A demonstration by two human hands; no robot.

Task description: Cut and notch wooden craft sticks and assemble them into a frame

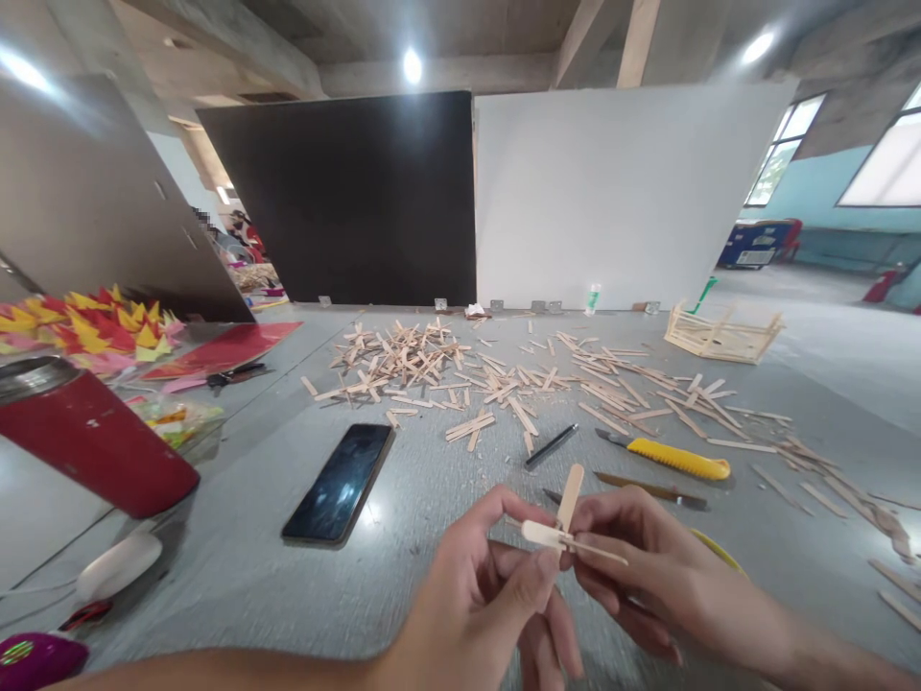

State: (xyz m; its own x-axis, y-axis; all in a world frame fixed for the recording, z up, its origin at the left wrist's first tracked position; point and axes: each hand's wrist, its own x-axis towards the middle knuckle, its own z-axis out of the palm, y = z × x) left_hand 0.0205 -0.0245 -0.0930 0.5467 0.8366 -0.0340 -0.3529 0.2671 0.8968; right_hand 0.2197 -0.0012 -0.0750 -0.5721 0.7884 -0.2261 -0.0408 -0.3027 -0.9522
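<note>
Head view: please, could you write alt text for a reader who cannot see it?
A person's left hand and right hand hold crossed wooden sticks above a gray table. Beyond them lie many loose sticks and a yellow cutter; a phone and a red tumbler are to the left.

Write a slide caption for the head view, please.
Left hand and right hand hold wooden sticks above a table scattered with loose sticks.

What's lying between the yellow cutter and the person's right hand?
A slim brown tool lies on the tabletop between the yellow cutter and the right hand; the head view shows it.
</note>
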